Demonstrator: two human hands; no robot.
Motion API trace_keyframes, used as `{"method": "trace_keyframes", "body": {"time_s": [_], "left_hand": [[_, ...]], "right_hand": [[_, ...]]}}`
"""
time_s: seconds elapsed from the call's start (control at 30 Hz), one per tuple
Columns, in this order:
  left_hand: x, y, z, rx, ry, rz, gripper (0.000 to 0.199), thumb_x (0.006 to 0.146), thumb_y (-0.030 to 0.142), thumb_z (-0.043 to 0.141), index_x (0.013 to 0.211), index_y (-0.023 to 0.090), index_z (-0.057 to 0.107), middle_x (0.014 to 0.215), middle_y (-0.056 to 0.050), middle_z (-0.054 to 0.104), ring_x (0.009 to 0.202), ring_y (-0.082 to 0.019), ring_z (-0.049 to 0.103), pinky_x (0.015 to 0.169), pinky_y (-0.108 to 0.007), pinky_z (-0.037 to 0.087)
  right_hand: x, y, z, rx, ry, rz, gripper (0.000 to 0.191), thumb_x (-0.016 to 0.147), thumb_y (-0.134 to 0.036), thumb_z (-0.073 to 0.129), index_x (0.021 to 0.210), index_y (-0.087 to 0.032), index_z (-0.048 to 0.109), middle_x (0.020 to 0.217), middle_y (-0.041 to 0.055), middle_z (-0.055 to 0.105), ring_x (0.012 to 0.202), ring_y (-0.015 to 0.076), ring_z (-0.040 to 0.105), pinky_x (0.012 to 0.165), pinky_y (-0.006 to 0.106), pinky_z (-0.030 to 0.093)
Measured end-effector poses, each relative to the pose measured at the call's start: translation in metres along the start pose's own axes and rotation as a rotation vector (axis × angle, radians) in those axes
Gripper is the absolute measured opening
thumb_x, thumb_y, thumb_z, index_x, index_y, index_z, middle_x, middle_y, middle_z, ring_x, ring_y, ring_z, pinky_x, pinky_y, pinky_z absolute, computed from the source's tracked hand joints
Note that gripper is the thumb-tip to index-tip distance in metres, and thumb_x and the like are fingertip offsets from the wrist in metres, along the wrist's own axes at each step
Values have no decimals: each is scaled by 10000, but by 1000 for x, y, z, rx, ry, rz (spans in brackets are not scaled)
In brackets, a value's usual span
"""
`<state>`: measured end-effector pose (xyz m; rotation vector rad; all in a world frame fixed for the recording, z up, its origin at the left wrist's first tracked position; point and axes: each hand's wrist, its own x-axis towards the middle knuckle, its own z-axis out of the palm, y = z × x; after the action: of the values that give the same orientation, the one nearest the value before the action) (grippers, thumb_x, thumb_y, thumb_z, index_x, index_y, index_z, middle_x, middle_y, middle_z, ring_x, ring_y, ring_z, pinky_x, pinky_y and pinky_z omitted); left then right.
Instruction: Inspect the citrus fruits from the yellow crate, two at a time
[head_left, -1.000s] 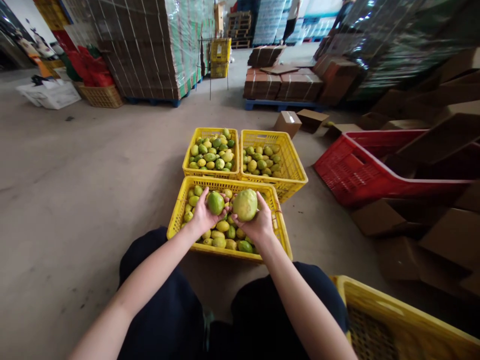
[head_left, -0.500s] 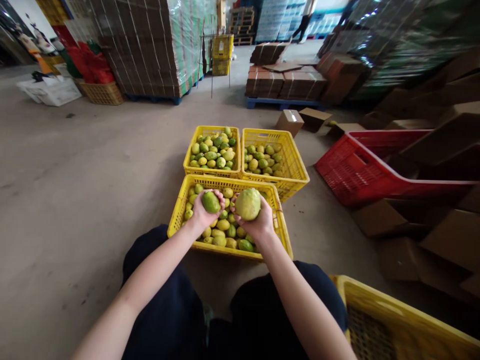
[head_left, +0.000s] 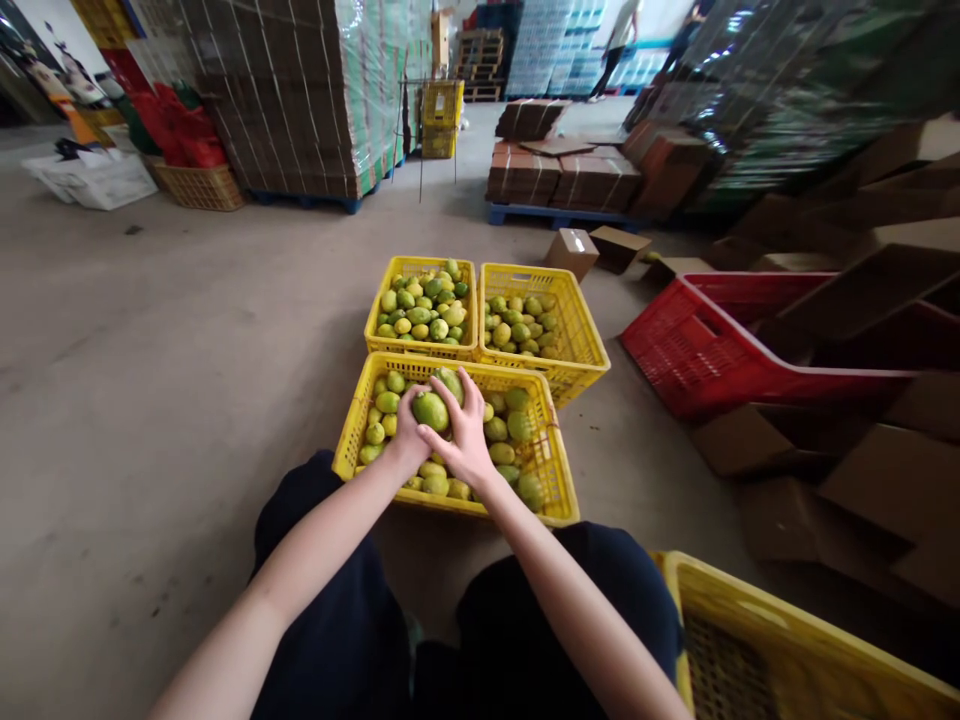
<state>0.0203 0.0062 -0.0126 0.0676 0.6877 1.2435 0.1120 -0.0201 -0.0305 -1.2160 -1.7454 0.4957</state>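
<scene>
A green lemon (head_left: 430, 411) is held above the front yellow crate (head_left: 564, 470). My left hand (head_left: 409, 432) cups it from the left, fingers closed around it. My right hand (head_left: 466, 435) reaches over from the right, its thumb and fingers curved against the same lemon. Just behind, another green lemon (head_left: 450, 381) shows partly between the fingers of my right hand; whether it is touched I cannot tell. Green and yellow lemons fill much of the crate under my hands. A large pale-green lemon (head_left: 530, 490) lies in its front right corner.
Two more yellow crates, a left one (head_left: 369, 318) and a right one (head_left: 592, 335), hold lemons behind the front crate. At right stand a red crate (head_left: 675, 345) and cardboard boxes (head_left: 892, 480). Another yellow crate (head_left: 679, 580) is beside my right leg. Pallets and people are farther back.
The large pale-green lemon has left my right hand. That hand has moved left onto the green lemon in my left hand, and both hands are now together.
</scene>
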Motion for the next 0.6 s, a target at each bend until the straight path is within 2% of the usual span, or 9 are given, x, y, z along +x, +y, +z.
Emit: {"method": "trace_keyframes", "body": {"time_s": [0.1, 0.2, 0.27, 0.37, 0.47, 0.6], "left_hand": [[0, 4, 0, -7, -33, 1, 151, 754, 310, 591, 750, 165, 633, 710, -17, 676, 700, -168, 650, 718, -265, 499], [-4, 9, 5, -22, -91, -45, 266, 826, 373, 557, 854, 137, 674, 787, -56, 712, 803, -207, 683, 797, -297, 511], [-5, 13, 9, -48, -109, -54, 274, 860, 355, 528, 885, 130, 681, 777, -56, 714, 808, -203, 691, 824, -298, 514], [-6, 17, 14, -71, -115, -79, 250, 897, 303, 503, 926, 128, 681, 754, -44, 711, 792, -189, 697, 852, -297, 518], [-4, 17, 16, -69, -139, -79, 219, 914, 273, 507, 928, 132, 674, 752, -36, 710, 753, -172, 694, 855, -293, 522], [-1, 15, 14, -39, -139, -69, 227, 932, 286, 497, 925, 136, 667, 767, -38, 711, 760, -166, 692, 873, -294, 519]], "right_hand": [[-4, -3, 4, -138, 59, -61, 556, 792, -559, 638, 1251, -247, 605, 1563, 102, 230, 1453, 416, 128, 1152, 630, 179], [-2, -5, 0, -107, 113, -100, 485, 774, -520, 685, 1165, -236, 646, 1530, 119, 314, 1447, 400, 181, 1157, 615, 198], [1, -4, -5, 34, 98, -102, 463, 777, -507, 693, 1149, -236, 652, 1486, 131, 397, 1405, 369, 315, 1149, 576, 261], [8, -1, -16, 319, 51, -30, 452, 826, -467, 659, 1219, -248, 616, 1398, 125, 527, 1310, 313, 483, 1102, 515, 376], [11, -1, -23, 471, 28, 70, 488, 818, -431, 684, 1263, -251, 599, 1360, 101, 587, 1287, 298, 519, 1090, 491, 404], [12, -9, -26, 595, 22, 188, 481, 788, -457, 705, 1207, -228, 649, 1316, 82, 632, 1243, 302, 559, 1063, 464, 438]]}}
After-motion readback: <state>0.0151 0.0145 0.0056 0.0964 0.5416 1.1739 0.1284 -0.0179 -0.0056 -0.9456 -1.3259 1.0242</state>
